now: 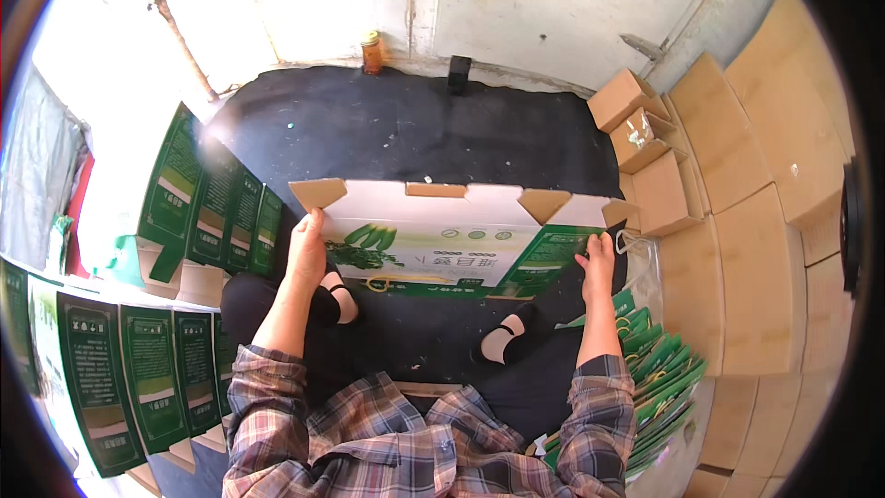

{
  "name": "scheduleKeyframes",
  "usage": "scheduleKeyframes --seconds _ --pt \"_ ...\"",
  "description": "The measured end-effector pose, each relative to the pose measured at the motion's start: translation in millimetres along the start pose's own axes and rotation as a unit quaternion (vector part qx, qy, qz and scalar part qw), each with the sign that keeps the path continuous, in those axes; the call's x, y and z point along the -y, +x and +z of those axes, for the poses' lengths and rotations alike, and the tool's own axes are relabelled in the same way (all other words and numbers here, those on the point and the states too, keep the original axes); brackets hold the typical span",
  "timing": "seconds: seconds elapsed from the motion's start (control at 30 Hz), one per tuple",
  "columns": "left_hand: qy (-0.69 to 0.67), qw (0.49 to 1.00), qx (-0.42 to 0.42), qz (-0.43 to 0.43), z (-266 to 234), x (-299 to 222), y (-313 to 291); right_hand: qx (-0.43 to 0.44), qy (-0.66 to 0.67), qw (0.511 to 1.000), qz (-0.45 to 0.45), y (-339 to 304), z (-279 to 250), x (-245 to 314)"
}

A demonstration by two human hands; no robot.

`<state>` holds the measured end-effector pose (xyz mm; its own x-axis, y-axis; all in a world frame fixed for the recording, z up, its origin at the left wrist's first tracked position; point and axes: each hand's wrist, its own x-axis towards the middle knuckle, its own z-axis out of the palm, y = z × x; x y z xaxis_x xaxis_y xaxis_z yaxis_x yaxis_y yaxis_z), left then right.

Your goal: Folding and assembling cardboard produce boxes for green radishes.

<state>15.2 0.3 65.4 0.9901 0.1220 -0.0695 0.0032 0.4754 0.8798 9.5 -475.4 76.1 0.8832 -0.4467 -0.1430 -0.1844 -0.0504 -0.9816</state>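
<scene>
In front of me a white and green cardboard carton (433,231) is held up, seemingly partly folded, with pictures of green vegetables on its side. Brown-edged flaps stick up along its top, and a yellow cord handle (378,283) shows near its lower edge. My left hand (307,249) grips the carton's left end, its thumb at the upper edge. At the green right end, my right hand (598,266) has its fingers closed on the carton's edge. The fingers behind the cardboard are partly hidden.
Folded green cartons (198,203) stand at the left, with another row (147,378) nearer me. Green flat cartons with yellow cords (659,378) lean beside my right leg. Brown boxes (719,277) are stacked along the right. A jar (371,53) stands at the far edge of the black sheet (415,129).
</scene>
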Motion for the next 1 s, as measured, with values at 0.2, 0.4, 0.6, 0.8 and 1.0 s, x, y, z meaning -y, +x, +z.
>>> scheduleKeyframes --seconds 0.2,0.4,0.6,0.8,1.0 --pt "-0.029 0.999 -0.019 -0.027 3.7 -9.1 -2.5 0.023 0.008 1.0 -0.003 1.9 0.2 -4.9" --pt "0.047 0.989 0.062 -0.123 -10.4 -14.0 -8.6 0.023 0.051 0.998 0.014 5.4 1.2 -14.4" --pt "0.178 0.972 0.01 -0.152 4.5 3.1 -21.5 0.075 -0.073 0.994 0.039 8.3 2.0 -16.2" --pt "0.308 0.937 0.1 -0.133 27.8 -2.7 -39.5 0.025 -0.065 0.997 0.033 -13.3 24.7 -5.7" --pt "0.35 0.915 0.184 -0.085 29.0 -4.3 -48.9 -0.093 -0.279 0.939 -0.178 -13.3 43.1 -17.3"
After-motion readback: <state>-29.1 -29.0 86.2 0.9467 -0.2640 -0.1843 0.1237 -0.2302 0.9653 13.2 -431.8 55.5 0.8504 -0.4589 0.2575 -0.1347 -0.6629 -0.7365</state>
